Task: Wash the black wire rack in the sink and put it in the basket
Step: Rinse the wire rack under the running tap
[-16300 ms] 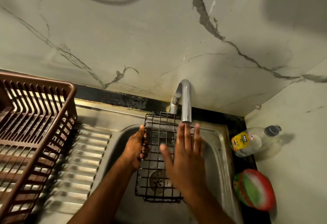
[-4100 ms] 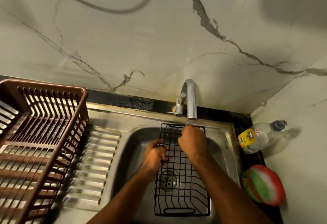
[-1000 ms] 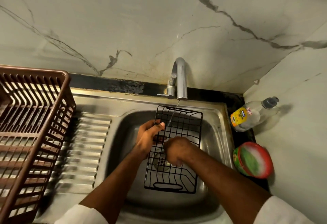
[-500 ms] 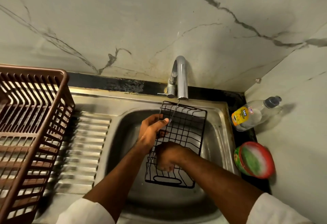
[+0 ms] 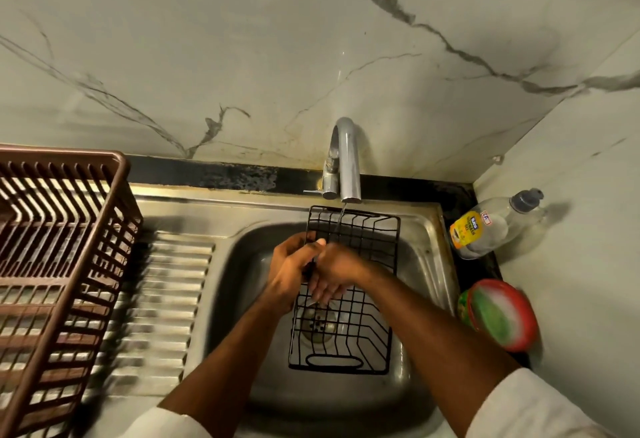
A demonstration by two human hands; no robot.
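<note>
The black wire rack (image 5: 349,333) lies lengthwise over the steel sink (image 5: 426,264), its far end under the tap (image 5: 344,160). A thin stream of water runs from the tap onto it. My left hand (image 5: 289,271) grips the rack's left edge with curled fingers. My right hand (image 5: 332,273) lies on the rack's wires right beside the left hand, fingers pointing down toward the drain. The brown plastic basket (image 5: 117,229) stands at the left on the drainboard.
A ribbed steel drainboard (image 5: 166,292) lies between basket and sink. A dish-soap bottle (image 5: 491,226) lies at the right on the black counter, with a red and green round tub (image 5: 502,316) in front of it. Marble walls close the back and right.
The rack, tilted up on its side half a second ago, now lies flatter over the sink. My right hand has moved up along the wires to beside my left hand.
</note>
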